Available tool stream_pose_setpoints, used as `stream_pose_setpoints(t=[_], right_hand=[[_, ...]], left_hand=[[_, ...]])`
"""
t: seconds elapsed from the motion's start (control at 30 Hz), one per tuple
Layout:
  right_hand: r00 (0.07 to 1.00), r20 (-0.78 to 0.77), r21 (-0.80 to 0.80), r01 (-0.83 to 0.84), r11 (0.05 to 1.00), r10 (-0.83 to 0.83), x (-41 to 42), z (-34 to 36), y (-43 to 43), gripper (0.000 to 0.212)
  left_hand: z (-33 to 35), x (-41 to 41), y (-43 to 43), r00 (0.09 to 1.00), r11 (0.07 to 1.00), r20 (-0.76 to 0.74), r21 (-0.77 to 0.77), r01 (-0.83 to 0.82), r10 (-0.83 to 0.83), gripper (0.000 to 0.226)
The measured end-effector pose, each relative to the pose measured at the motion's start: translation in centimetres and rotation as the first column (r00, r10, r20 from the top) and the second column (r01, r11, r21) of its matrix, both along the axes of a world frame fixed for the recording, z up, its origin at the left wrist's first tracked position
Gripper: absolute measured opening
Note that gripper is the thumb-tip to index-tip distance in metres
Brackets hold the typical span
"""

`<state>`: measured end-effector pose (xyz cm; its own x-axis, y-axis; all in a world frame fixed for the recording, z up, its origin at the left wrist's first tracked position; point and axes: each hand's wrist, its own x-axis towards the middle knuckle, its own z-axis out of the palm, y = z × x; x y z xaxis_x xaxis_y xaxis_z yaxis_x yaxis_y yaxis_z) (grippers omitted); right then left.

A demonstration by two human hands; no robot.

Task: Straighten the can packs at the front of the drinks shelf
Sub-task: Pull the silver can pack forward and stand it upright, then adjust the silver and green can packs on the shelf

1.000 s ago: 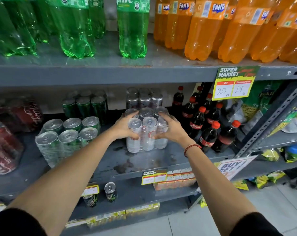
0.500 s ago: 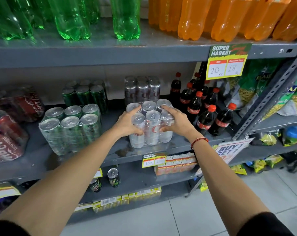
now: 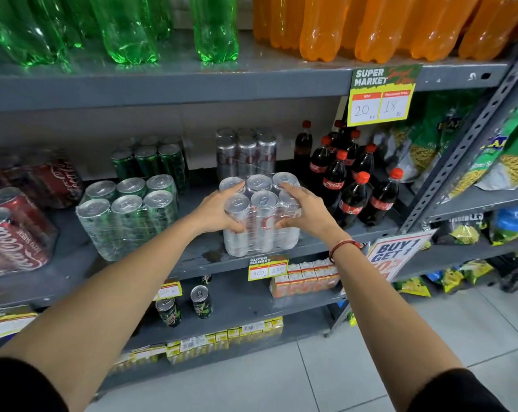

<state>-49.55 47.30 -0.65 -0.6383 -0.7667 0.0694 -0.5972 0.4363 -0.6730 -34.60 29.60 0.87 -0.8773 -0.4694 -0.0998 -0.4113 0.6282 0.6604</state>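
Change: silver can pack [image 3: 260,214] now sits closer to the front lip of the drinks shelf [image 3: 311,248] than a second ago; we have drawn it toward us.
Grip: our left hand [image 3: 214,214] and right hand [image 3: 303,212] clasp the pack from both sides, fingers pressed into the shrink-wrap.
Meaning: we judge this pack nearly squared; the green can pack [image 3: 127,215] beside it sits angled and looks unhandled.
Edges: pack's base stands just behind the lip, above a yellow price tag [image 3: 268,267].
Room: cola bottles [image 3: 353,188] stand just right of our right hand; a bare gap lies between the two packs.
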Motion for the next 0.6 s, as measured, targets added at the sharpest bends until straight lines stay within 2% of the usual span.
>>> stream_pose_setpoints(t=[0.6], right_hand=[[0.998, -0.063, 0.028, -0.021, 0.999, 0.023, 0.4, 1.0, 0.0, 0.095]], left_hand=[[-0.1, 0.1, 0.6, 0.999, 0.997, -0.042, 0.076, -0.029, 0.033, 0.106]])
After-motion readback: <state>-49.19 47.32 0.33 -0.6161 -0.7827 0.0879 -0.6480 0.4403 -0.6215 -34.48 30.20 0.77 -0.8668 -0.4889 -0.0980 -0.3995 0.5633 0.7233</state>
